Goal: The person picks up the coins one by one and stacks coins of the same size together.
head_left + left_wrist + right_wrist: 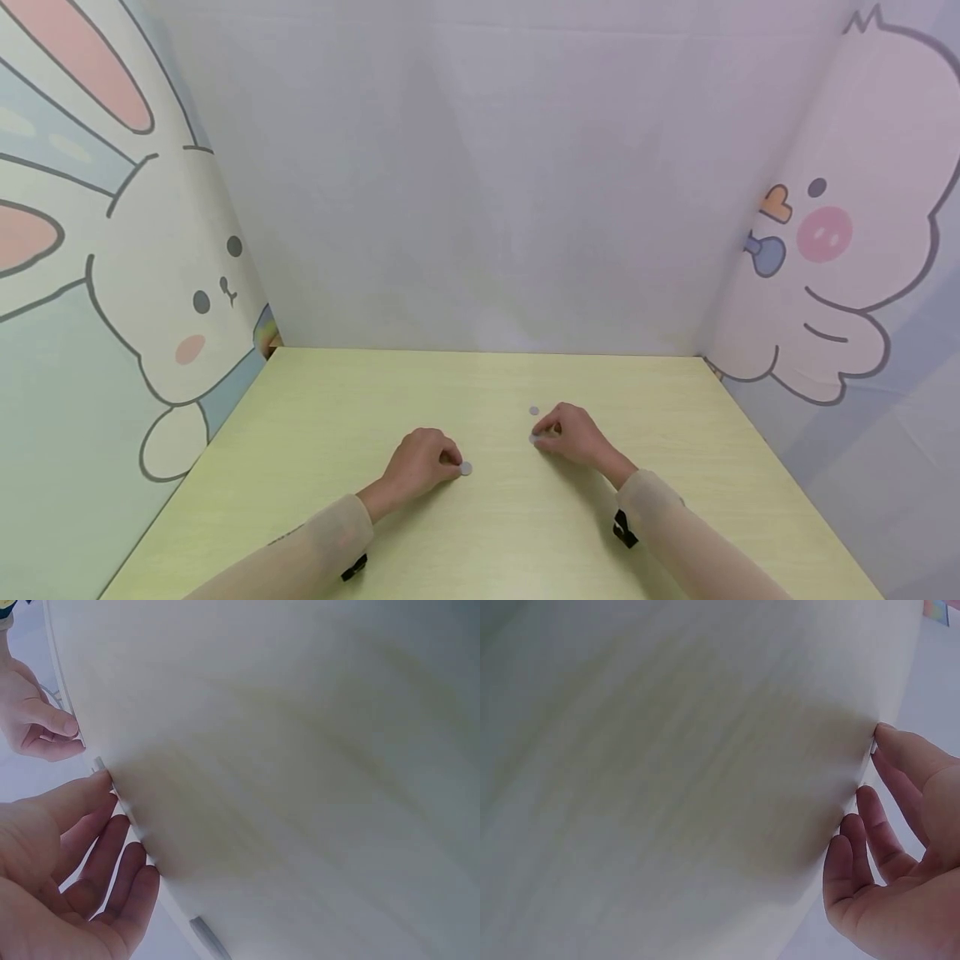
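Note:
My left hand (422, 463) is low over the table, thumb and forefinger pinching the edge of a small flat grey disc (466, 468). In the left wrist view that disc (98, 763) shows at the thumb tip, and the other fingers are bent close to the tabletop. Farther right, my right hand (573, 435) pinches a second grey disc (533, 438) between thumb and forefinger, mostly covered by the fingertips. Just beyond those fingers a third grey disc (534, 410) lies flat on the table.
The pale yellow wooden table (480, 542) is bounded at the back by a plain light curtain (480, 183). Printed cartoon curtains stand along the left and right sides. A dark grey piece (208, 937) appears at the surface's edge in the left wrist view; its kind is unclear.

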Tool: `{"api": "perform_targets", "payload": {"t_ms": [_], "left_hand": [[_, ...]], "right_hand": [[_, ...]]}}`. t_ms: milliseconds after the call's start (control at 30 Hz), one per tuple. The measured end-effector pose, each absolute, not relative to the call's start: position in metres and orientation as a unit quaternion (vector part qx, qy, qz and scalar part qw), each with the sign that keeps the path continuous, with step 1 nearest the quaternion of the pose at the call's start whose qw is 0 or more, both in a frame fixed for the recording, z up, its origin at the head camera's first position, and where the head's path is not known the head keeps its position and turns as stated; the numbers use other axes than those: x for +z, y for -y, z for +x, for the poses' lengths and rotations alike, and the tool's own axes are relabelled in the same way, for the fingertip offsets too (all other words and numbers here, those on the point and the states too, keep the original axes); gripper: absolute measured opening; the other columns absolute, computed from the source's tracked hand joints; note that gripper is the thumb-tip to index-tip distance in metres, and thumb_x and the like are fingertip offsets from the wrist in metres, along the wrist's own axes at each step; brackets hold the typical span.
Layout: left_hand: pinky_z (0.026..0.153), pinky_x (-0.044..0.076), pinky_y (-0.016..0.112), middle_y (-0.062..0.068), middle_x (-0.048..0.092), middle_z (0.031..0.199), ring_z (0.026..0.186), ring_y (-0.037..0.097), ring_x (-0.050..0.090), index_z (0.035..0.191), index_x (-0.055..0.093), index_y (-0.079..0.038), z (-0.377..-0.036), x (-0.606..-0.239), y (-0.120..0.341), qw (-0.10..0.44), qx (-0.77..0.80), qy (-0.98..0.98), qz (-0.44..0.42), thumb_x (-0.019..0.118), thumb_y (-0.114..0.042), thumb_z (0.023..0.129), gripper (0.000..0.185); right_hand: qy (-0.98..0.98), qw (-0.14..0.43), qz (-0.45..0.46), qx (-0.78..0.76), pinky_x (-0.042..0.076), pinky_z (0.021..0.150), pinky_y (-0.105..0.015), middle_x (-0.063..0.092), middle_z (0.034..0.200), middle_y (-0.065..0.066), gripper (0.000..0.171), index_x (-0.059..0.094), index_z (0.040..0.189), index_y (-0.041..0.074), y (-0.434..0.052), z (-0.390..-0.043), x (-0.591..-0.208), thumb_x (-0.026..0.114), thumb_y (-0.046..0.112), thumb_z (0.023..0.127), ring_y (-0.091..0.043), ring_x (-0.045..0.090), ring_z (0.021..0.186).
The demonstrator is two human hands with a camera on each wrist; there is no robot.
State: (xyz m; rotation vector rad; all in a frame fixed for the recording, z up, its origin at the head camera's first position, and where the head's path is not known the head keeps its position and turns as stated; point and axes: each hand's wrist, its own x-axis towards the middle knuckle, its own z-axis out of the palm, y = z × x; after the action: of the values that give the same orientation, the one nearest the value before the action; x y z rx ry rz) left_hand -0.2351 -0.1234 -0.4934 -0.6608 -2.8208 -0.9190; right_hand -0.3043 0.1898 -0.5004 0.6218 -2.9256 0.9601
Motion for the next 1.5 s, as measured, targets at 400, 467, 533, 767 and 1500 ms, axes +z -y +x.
{"api": "perform_targets", "payload": {"t_ms": [400,467,533,767,1500], "left_hand": [[0.071,0.049,0.027,-0.008,0.069,0.08,0.075,0.005,0.056,0.084,0.083,-0.015,-0.234,-0.493,0.123,0.048,-0.303,0.928,-0.213,0.091,-0.02,0.086,0.01],[0.071,0.049,0.027,-0.008,0.069,0.08,0.075,0.005,0.056,0.084,0.083,-0.014,-0.233,-0.492,0.123,0.048,-0.304,0.927,-0.213,0.091,-0.02,0.086,0.01],[0.071,0.049,0.027,-0.008,0.069,0.081,0.075,0.006,0.056,0.084,0.083,-0.014,-0.233,-0.492,0.123,0.048,-0.305,0.927,-0.212,0.091,-0.019,0.086,0.01],[0.072,0.049,0.027,-0.008,0.069,0.081,0.075,0.006,0.056,0.084,0.083,-0.014,-0.233,-0.491,0.123,0.046,-0.305,0.927,-0.212,0.091,-0.02,0.086,0.01],[0.072,0.049,0.028,-0.008,0.068,0.08,0.075,0.006,0.056,0.083,0.083,-0.014,-0.232,-0.488,0.12,0.046,-0.301,0.93,-0.207,0.091,-0.02,0.086,0.01]], "right_hand": [[0.933,-0.006,0.189,0.306,0.042,0.071,-0.028,0.066,0.088,0.005,0.005,0.086,0.095,0.018,-0.189,-0.3,-0.5,0.087,0.019,0.09,-0.014,0.051,0.079],[0.933,-0.008,0.186,0.309,0.042,0.07,-0.028,0.066,0.087,0.006,0.005,0.086,0.095,0.019,-0.189,-0.299,-0.5,0.088,0.019,0.09,-0.013,0.051,0.079],[0.932,-0.009,0.185,0.311,0.042,0.07,-0.028,0.066,0.086,0.007,0.005,0.086,0.094,0.019,-0.189,-0.297,-0.501,0.088,0.019,0.089,-0.013,0.051,0.079],[0.929,-0.007,0.197,0.313,0.043,0.07,-0.028,0.069,0.088,0.006,0.006,0.085,0.093,0.017,-0.186,-0.289,-0.499,0.088,0.017,0.088,-0.014,0.052,0.08],[0.92,-0.012,0.243,0.307,0.044,0.072,-0.025,0.072,0.093,0.01,0.007,0.085,0.092,0.018,-0.174,-0.267,-0.499,0.088,0.013,0.088,-0.014,0.056,0.082]]}}
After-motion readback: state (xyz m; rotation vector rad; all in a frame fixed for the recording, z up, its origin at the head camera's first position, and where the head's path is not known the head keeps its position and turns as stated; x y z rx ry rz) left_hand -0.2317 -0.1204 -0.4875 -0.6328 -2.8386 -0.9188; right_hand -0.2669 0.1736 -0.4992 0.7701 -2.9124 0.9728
